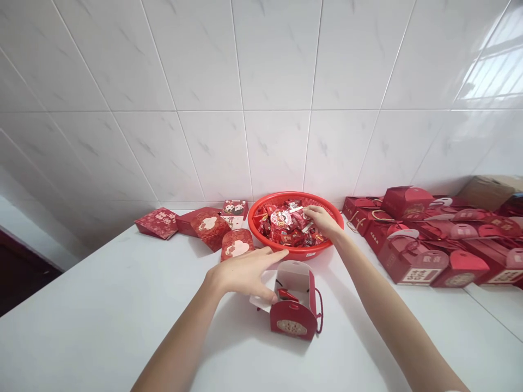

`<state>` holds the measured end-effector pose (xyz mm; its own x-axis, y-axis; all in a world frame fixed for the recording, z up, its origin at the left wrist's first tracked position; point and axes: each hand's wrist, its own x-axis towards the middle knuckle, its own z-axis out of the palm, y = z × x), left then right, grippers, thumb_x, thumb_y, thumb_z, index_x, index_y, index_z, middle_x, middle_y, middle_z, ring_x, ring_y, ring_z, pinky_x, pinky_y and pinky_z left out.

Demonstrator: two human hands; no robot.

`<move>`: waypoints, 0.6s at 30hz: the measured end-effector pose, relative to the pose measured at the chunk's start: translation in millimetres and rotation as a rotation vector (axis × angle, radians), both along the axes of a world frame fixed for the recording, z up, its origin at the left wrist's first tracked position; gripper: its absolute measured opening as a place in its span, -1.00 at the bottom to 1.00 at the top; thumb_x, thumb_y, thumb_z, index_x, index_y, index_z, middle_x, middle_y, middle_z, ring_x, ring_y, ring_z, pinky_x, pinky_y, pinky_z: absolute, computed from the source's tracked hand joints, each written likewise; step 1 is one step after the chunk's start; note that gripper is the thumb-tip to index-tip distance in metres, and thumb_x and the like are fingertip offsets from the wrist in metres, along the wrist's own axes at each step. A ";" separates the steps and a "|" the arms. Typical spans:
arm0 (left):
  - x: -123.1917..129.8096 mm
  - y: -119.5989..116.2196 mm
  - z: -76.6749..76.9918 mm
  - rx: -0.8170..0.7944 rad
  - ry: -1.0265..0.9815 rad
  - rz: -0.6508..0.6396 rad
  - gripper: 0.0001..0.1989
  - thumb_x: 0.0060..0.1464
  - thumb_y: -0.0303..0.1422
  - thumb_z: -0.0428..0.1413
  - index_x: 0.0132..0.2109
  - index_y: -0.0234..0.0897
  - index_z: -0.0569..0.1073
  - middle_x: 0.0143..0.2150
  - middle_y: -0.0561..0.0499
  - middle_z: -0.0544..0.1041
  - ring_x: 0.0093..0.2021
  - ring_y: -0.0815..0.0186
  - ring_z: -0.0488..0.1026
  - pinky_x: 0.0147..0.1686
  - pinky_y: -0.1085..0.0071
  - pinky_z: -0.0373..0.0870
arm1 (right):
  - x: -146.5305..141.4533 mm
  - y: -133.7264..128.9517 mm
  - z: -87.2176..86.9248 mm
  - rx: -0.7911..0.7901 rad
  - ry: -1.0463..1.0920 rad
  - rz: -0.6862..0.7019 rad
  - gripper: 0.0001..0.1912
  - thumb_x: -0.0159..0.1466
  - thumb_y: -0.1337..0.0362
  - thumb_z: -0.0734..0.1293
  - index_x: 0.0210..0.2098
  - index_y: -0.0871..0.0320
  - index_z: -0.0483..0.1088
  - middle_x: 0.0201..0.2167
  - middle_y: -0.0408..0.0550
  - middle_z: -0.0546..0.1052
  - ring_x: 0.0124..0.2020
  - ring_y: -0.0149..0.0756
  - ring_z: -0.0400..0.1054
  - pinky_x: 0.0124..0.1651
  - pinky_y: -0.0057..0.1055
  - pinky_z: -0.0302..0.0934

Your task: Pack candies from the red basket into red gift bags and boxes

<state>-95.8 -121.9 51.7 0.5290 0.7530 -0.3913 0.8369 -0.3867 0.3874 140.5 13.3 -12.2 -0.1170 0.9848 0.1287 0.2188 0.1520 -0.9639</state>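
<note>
A small red gift box (291, 318) stands with its lid flaps raised on the white table in front of me. Inside it lies a red wrapped candy (287, 295), and a dark red cord handle (320, 310) hangs on its right side. My left hand (245, 276) is open beside the box, thumb against the pale left flap and fingers stretched out toward the basket. Behind the box sits a red plastic basket (302, 253) holding many wrapped candies (281, 219). Over its right part reaches my right hand (322, 220), its fingertips pinched at a red-and-white wrapped candy.
Left of the basket lie several red printed boxes (157, 223), one of them a patterned box (235, 212) against the tiled wall. Many red gift boxes (412, 258) crowd the right side, with a brown cardboard box (488, 190) behind them. The table's left edge slopes away.
</note>
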 end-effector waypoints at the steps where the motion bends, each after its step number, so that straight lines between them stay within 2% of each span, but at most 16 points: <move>1: 0.0 -0.4 0.9 0.010 -0.017 -0.003 -0.05 -0.02 -0.06 0.23 0.46 0.01 0.03 0.33 -0.04 0.29 0.27 0.02 0.27 0.08 0.29 0.32 | 1.7 0.4 -1.9 -0.008 0.048 -0.026 -0.67 0.13 -0.04 0.31 -0.44 0.11 0.28 -0.58 -0.19 0.35 -0.56 -0.37 0.24 -0.51 -0.43 0.16; 4: 0.8 -2.7 4.2 0.056 -0.074 -0.028 -0.26 0.06 -0.06 0.19 0.37 0.01 0.23 0.21 -0.03 0.38 0.13 0.09 0.39 -0.04 0.35 0.34 | 8.3 -1.0 -3.6 -0.003 0.153 -0.101 -0.58 0.13 -0.15 0.28 -0.38 0.10 0.30 -0.53 -0.15 0.40 -0.52 -0.34 0.30 -0.52 -0.42 0.22; 6: 2.0 -5.1 6.1 0.079 -0.083 -0.042 -0.35 0.07 -0.03 0.18 0.30 0.02 0.33 0.15 -0.01 0.41 0.07 0.11 0.41 -0.09 0.36 0.33 | 13.1 -4.0 -1.8 0.006 0.167 -0.122 -0.57 0.16 -0.16 0.25 -0.32 0.10 0.33 -0.46 -0.10 0.46 -0.45 -0.30 0.36 -0.47 -0.40 0.30; 9: 4.3 -9.8 7.8 0.062 -0.052 -0.039 -0.30 0.00 0.02 0.22 0.28 -0.01 0.37 0.13 -0.02 0.41 0.08 0.09 0.39 -0.10 0.36 0.33 | 19.6 -7.8 2.4 0.001 0.078 -0.111 -0.63 0.18 -0.06 0.27 -0.29 0.13 0.36 -0.41 -0.07 0.50 -0.40 -0.28 0.40 -0.41 -0.39 0.34; 13: 7.3 -15.6 9.0 0.030 -0.028 -0.019 -0.18 -0.06 0.03 0.25 0.34 -0.07 0.29 0.20 -0.05 0.38 0.12 0.06 0.37 -0.09 0.34 0.34 | 24.8 -1.6 5.8 -0.054 -0.245 -0.100 -0.85 0.13 0.22 0.37 -0.41 0.17 0.37 -0.46 -0.08 0.49 -0.38 -0.27 0.42 -0.39 -0.42 0.30; 15: 8.2 -17.0 9.4 0.041 -0.020 -0.017 -0.18 -0.04 0.02 0.24 0.35 -0.07 0.27 0.22 -0.05 0.37 0.14 0.04 0.37 -0.07 0.33 0.34 | 23.9 6.8 5.7 -0.099 -0.461 -0.090 -0.87 0.08 0.34 0.42 -0.48 0.18 0.36 -0.47 -0.06 0.48 -0.32 -0.22 0.43 -0.33 -0.40 0.29; 18: 8.6 -17.4 9.8 0.049 -0.005 -0.014 -0.18 -0.03 -0.01 0.24 0.36 -0.07 0.26 0.22 -0.05 0.38 0.16 0.03 0.36 -0.06 0.33 0.34 | 18.8 19.3 4.1 -0.183 -0.752 -0.014 -0.86 0.17 0.35 0.44 -0.45 0.22 0.39 -0.41 -0.07 0.49 -0.28 -0.26 0.42 -0.21 -0.34 0.31</move>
<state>-87.2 -139.3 61.5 0.5414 0.7638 -0.3515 0.8294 -0.4165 0.3723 159.3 32.5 -8.1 -0.0957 0.9847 -0.1457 0.8254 -0.0033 -0.5645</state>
